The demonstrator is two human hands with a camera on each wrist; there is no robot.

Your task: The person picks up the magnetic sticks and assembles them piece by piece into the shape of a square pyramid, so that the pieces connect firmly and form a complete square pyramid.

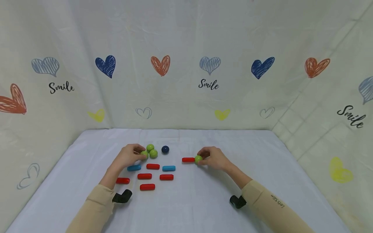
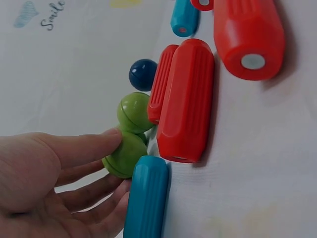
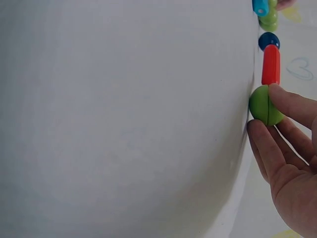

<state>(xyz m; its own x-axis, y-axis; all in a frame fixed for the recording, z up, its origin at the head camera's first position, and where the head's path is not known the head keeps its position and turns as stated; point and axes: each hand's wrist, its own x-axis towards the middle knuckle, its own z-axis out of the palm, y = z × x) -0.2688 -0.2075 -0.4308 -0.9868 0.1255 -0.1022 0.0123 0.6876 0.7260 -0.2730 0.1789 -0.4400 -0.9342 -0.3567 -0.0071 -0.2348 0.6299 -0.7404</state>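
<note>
Right wrist view: round, dark-seamed green ball (image 3: 264,105) in the right hand (image 3: 293,181).

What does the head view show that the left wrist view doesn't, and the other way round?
Only the head view shows the right hand holding a green ball, and the beige sleeves. Only the left wrist view shows a pale disc on the end of a red stick. Both show the left hand pinching another green ball, the dark blue ball and a blue stick.
</note>
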